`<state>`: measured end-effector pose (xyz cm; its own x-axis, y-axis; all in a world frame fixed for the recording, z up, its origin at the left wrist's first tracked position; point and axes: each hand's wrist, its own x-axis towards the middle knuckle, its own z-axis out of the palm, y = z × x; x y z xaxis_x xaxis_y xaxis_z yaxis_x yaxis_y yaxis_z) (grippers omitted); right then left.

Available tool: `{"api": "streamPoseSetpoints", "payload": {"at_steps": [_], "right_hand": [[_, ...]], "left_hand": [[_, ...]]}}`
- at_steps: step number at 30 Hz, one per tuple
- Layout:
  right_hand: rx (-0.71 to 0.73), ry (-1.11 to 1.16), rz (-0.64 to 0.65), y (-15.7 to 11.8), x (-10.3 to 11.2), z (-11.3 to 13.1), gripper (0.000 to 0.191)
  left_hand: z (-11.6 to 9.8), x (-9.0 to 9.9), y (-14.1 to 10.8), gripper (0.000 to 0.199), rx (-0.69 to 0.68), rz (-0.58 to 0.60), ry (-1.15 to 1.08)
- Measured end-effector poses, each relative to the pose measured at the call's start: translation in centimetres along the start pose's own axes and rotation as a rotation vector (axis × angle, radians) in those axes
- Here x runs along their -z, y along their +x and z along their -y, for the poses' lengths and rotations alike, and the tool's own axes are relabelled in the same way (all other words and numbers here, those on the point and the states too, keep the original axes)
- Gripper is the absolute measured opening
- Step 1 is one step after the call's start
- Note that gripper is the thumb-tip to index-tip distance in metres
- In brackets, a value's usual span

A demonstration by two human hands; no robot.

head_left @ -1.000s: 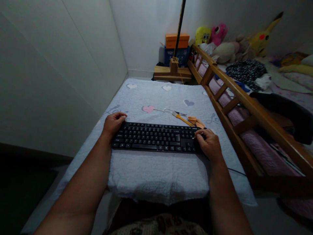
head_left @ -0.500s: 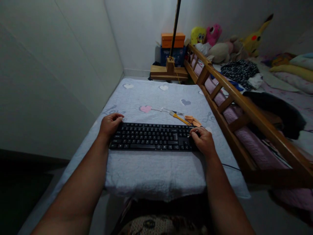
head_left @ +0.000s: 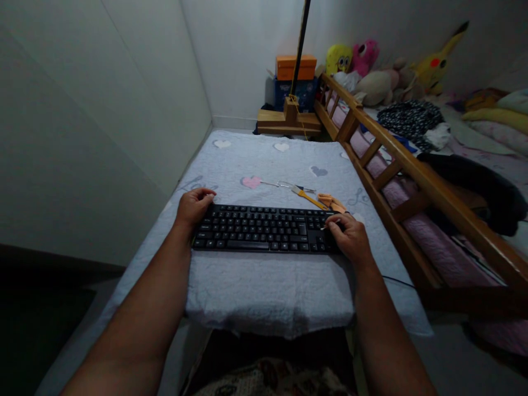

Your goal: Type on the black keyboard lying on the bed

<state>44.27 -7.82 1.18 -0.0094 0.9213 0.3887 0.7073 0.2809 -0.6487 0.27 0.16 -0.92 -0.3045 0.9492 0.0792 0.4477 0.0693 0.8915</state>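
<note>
Nearest the camera, patterned clothing (head_left: pixel 264 379) is showing below the front edge of the cloth-covered desk (head_left: pixel 268 291). A black cable (head_left: pixel 398 281) is running out to the right from behind the right forearm. Across the desk the black keyboard (head_left: pixel 256 230) is lying flat, its long side facing the person. The right hand (head_left: pixel 350 236) is covering its right end and hiding some keys there; its grip is closing in a pinch on a thin white-tipped swab (head_left: pixel 331 224) over the number pad. The left hand (head_left: pixel 193 209) is resting at the other end with fingers curling; whether its grip is pinching anything, I cannot tell.

Just beyond the keyboard, an orange cloth (head_left: pixel 332 203), a yellow-handled brush (head_left: pixel 309 198) and a thin wire tool (head_left: pixel 284 184) are lying close together, and a thin pale stick (head_left: pixel 269 183) is pointing toward the pink heart. A wooden bed rail (head_left: pixel 388 143) is bounding the right side. Past the desk, a wooden base (head_left: pixel 274 122) is holding up a black pole (head_left: pixel 300 47), which is partly blocking an orange box (head_left: pixel 284 67) sitting on a blue box (head_left: pixel 282 91).
</note>
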Motion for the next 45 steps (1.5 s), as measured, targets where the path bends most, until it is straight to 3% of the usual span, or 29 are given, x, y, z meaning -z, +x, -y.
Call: {"api": "streamPoseSetpoints", "payload": {"at_steps": [45], "right_hand": [[-0.046, -0.061, -0.087, -0.22, 0.26, -0.9, 0.019]], "left_hand": [[-0.77, 0.1, 0.05, 0.024, 0.02, -0.025, 0.049]]}}
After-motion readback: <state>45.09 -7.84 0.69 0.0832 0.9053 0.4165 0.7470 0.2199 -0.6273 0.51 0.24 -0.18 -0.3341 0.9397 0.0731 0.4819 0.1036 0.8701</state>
